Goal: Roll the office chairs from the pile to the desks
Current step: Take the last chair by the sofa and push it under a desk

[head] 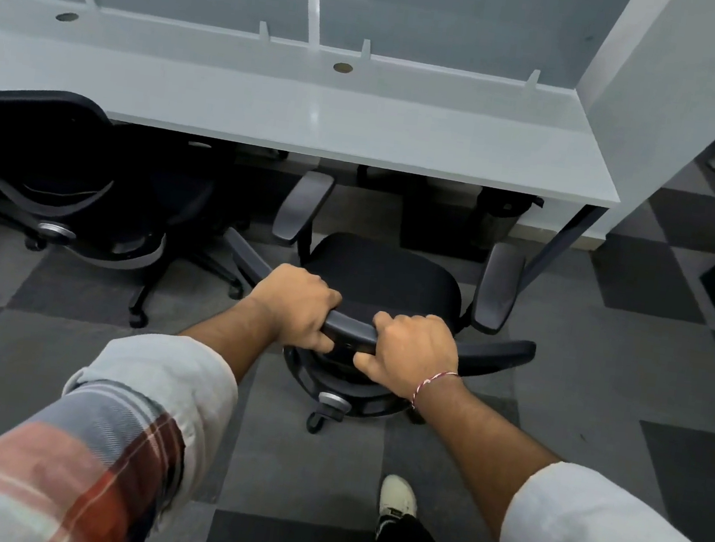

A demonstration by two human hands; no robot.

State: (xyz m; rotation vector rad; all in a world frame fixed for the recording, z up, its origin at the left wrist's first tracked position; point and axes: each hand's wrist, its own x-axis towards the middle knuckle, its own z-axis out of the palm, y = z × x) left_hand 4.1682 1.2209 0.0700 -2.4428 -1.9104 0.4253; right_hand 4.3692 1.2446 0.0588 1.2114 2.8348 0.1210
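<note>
Both hands grip the curved top rim (494,353) of a black office chair with a padded fabric seat (387,274). The left hand (297,304) curls over the rim's left part, and the right hand (411,354), with a red-and-white thread band (432,381) at the wrist, wraps it just beside, fingers over the far side and thumb on the near side.

The chair stands on the grey checkered carpet floor (580,388) in front of the long white tabletop (276,107). Its seat faces the desk and lies mostly on the near side of the desk edge. The left grey armrest (302,207) reaches almost to that edge, while the right armrest (497,288) sits nearer. One castor (314,423) shows below the backrest.

To the left, a second black mesh-backed office chair (48,133) is pushed in against the tabletop, well apart from the held one. A white shoe (397,501) rests on the carpet at the near edge.
</note>
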